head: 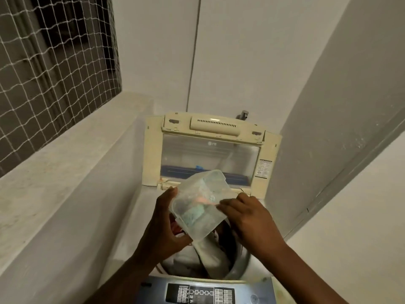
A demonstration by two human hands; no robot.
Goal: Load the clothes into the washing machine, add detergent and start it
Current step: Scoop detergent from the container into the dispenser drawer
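A clear plastic container with bluish detergent powder inside is tilted over the open drum of a top-loading washing machine. My left hand grips the container from its left side. My right hand rests its fingers on the container's right edge. Pale and red clothes fill the drum below. The machine's lid stands upright at the back. The control panel lies at the bottom of the view.
A concrete ledge runs along the left beside the machine, with a netted window above it. White walls close in behind and on the right. A tap sticks out behind the lid.
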